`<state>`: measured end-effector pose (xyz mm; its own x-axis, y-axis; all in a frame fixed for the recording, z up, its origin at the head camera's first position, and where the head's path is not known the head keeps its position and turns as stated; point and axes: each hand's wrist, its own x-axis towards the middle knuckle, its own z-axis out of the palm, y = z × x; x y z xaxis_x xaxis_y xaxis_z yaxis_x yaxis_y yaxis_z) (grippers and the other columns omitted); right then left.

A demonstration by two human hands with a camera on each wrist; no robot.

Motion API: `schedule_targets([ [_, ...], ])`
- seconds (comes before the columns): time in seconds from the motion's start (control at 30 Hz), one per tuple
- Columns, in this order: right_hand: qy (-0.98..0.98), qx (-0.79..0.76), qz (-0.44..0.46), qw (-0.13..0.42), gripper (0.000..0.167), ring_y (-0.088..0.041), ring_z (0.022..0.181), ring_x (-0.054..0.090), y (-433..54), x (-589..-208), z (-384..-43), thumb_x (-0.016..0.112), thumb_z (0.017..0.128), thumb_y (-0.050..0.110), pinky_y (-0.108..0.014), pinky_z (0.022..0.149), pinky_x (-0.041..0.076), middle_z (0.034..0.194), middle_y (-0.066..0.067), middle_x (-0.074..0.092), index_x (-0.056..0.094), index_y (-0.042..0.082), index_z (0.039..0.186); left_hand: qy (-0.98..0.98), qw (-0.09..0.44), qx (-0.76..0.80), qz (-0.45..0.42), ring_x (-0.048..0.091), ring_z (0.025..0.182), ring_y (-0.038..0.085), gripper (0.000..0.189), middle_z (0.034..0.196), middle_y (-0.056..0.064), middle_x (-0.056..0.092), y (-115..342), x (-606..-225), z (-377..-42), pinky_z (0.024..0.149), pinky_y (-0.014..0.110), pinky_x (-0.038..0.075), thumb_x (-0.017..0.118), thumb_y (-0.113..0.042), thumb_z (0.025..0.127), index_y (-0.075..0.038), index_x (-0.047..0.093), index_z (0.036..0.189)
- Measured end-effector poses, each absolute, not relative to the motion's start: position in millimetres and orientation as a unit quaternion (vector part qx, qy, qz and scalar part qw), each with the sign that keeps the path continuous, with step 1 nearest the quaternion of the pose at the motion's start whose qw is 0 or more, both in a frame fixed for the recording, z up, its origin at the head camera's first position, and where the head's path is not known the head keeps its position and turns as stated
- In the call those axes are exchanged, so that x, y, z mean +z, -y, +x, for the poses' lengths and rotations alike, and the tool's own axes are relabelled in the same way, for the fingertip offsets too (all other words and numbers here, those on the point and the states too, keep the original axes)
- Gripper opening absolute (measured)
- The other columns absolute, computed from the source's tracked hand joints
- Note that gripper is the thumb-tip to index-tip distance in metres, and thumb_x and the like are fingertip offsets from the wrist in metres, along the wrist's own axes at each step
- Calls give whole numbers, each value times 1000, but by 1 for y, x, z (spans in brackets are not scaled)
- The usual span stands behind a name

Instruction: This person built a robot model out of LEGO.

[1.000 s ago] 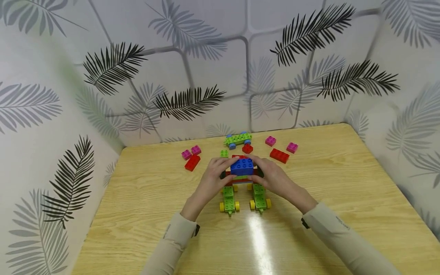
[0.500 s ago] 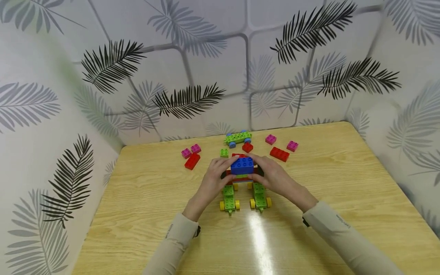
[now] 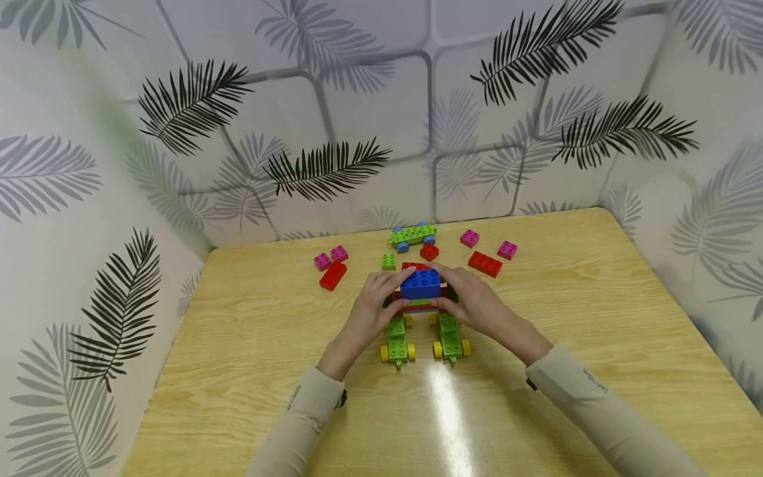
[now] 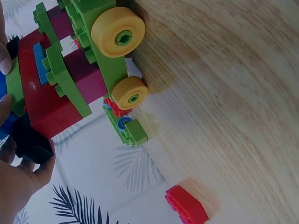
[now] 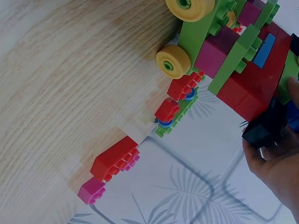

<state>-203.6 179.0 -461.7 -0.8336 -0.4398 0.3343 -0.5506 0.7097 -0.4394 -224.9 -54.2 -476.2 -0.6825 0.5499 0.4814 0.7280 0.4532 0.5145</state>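
A blue toy brick (image 3: 420,285) tops a built stack. From the left, my left hand (image 3: 371,303) grips it, fingers above and thumb at its near side. My right hand (image 3: 477,303) holds its right end the same way. Below lie red bricks (image 4: 46,88), with a black brick (image 4: 32,140) at one end and another black brick (image 5: 267,125) at the other, both beside my fingers. Purple bricks (image 4: 86,74) and green plates (image 5: 236,60) link the red layer to two green wheeled bases, left base (image 3: 397,350) and right base (image 3: 451,346), with yellow wheels.
Behind the stack stands a green car base (image 3: 414,234) with blue wheels, near a small red brick (image 3: 429,252) and a green brick (image 3: 389,262). Long red bricks lie left (image 3: 333,276) and right (image 3: 485,264), with pink bricks (image 3: 469,238) about. A patterned wall borders the table (image 3: 250,344).
The head view has tilted slightly downward, so everything sits a little higher in it. Both hands keep their grip on the blue brick, and the stack stays in place.
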Motion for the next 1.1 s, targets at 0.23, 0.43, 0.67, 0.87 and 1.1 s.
schedule_targets([
  [0.23,918,275,268,97,64,-29,94,60,-178,-458,-203,67,91,25,-43,84,53,109,-18,62,40,6,145,841,124,-359,-385,47,118,25,60,122,8,58,54,-476,-226,98,42,45,68,-8,88,-18,47,143],
  [0.43,923,281,247,93,53,-26,89,58,-178,-456,-203,57,97,30,-42,81,53,104,-16,63,45,6,143,838,121,-366,-386,49,118,24,60,123,8,58,54,-476,-227,98,42,45,68,-7,88,-18,47,143],
  [0.67,916,289,259,103,48,-23,82,57,-180,-456,-205,60,96,28,-36,72,52,99,-13,65,51,6,138,834,113,-383,-381,50,117,24,59,124,8,57,54,-475,-226,98,41,46,68,-5,87,-16,48,142],
  [0.87,913,276,278,116,48,-21,77,57,-180,-454,-207,63,94,26,-35,70,51,95,-13,66,54,2,134,832,118,-382,-384,51,117,25,60,122,10,57,53,-474,-225,97,41,47,69,-4,86,-13,48,142],
  [1.1,913,275,282,110,50,-26,85,62,-182,-450,-208,64,93,27,-40,76,54,103,-15,67,54,2,135,833,123,-376,-388,51,116,24,61,122,9,56,54,-473,-225,98,39,46,69,-4,86,-14,48,142],
])
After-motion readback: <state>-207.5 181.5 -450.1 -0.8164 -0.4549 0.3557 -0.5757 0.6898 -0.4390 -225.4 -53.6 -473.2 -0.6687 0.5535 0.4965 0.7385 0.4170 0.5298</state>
